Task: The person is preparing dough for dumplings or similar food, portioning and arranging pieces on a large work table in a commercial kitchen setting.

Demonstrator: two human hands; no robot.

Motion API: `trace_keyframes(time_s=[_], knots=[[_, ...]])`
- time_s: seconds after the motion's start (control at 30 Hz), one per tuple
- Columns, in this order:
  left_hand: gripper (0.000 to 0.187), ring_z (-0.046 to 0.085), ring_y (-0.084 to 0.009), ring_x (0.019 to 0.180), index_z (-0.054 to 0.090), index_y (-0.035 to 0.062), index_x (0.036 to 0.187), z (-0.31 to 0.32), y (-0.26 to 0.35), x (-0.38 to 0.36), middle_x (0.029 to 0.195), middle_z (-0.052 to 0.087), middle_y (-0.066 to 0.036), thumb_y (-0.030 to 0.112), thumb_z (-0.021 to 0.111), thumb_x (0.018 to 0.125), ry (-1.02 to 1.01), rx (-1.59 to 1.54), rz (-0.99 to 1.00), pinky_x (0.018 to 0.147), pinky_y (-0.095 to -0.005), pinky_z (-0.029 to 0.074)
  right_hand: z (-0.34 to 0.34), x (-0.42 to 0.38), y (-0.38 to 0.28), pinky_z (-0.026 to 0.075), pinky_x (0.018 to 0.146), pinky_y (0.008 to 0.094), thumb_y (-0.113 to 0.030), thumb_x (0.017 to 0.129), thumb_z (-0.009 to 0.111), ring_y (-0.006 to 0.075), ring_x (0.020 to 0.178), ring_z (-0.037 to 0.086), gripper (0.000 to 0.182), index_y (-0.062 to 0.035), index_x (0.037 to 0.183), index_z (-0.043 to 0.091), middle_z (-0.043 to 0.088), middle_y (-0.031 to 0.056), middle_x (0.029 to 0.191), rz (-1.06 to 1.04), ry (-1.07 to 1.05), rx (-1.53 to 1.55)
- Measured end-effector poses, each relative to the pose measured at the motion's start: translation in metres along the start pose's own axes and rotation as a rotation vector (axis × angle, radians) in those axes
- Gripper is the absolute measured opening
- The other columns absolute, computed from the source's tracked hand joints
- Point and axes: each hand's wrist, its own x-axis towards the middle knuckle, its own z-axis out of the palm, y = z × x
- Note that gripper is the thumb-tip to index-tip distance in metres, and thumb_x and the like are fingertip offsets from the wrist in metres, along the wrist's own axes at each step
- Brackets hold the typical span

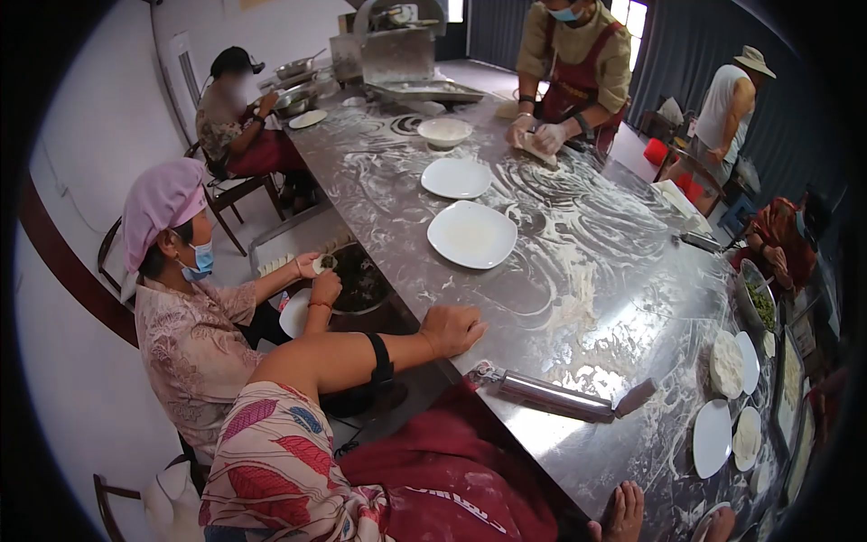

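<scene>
Curled into a loose fist, my left hand (454, 331) rests on the edge of the steel table (578, 226), with nothing showing in it. Just beside it lies a metal rolling pin (555, 396) with a handle at each end. My right hand (623, 513) is at the bottom edge of the view, partly cut off. Its fingers lie stretched out on the near table edge, holding nothing. To its right, white plates (712, 439), a flat round of dough (747, 438) and a bowl of flour (726, 364) stand on the table.
A person in a pink cap (167, 212) fills a wrapper over a pot of dark green filling (357, 280). Across the table a gloved person (578, 72) works dough. White plates (472, 235) and a bowl (444, 132) stand mid-table. A bowl of greens (757, 298) is at right.
</scene>
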Motion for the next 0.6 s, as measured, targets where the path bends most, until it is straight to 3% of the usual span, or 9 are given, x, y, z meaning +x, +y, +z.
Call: trace_keyframes(time_s=[0.33, 0.43, 0.53, 0.6], knots=[[0.028, 0.061, -0.0349, 0.060, 0.058, 0.0095, 0.069, 0.008, -0.008, 0.012, 0.064, 0.061, -0.012, 0.031, 0.065, 0.084, -0.061, 0.031, -0.063, 0.054, -0.0466, 0.047, 0.001, 0.000, -0.001, 0.029, 0.111, 0.0537, -0.045, 0.091, 0.056, 0.0464, 0.131, 0.036, 0.073, 0.0074, 0.138, 0.039, 0.041, 0.0269, 0.141, 0.002, 0.014, -0.005], [0.022, 0.063, -0.0335, 0.070, 0.059, 0.0083, 0.075, 0.005, -0.008, 0.024, 0.077, 0.064, -0.012, 0.028, 0.067, 0.083, -0.117, 0.009, -0.109, 0.058, -0.0447, 0.048, -0.001, 0.001, -0.003, 0.029, 0.111, 0.0539, -0.045, 0.091, 0.056, 0.0465, 0.131, 0.036, 0.072, 0.0072, 0.138, 0.039, 0.042, 0.0268, 0.141, 0.014, 0.020, -0.009], [0.017, 0.061, -0.0311, 0.085, 0.060, 0.0084, 0.086, 0.016, -0.014, 0.040, 0.092, 0.062, -0.010, 0.022, 0.068, 0.080, 0.141, 0.043, 0.012, 0.067, -0.0409, 0.049, -0.012, 0.024, -0.013, 0.043, 0.079, 0.0496, -0.032, 0.089, 0.061, 0.0406, 0.086, 0.053, 0.035, 0.0023, 0.096, 0.055, 0.054, 0.0232, 0.094, -0.103, 0.238, -0.129], [0.019, 0.059, -0.0291, 0.091, 0.062, 0.0089, 0.095, 0.017, -0.017, 0.054, 0.096, 0.059, -0.007, 0.018, 0.067, 0.079, 0.197, 0.148, 0.093, 0.073, -0.0392, 0.048, -0.005, 0.008, -0.006, 0.034, 0.100, 0.0526, -0.041, 0.090, 0.058, 0.0446, 0.116, 0.042, 0.059, 0.0054, 0.124, 0.045, 0.046, 0.0256, 0.125, -0.025, 0.082, -0.068]])
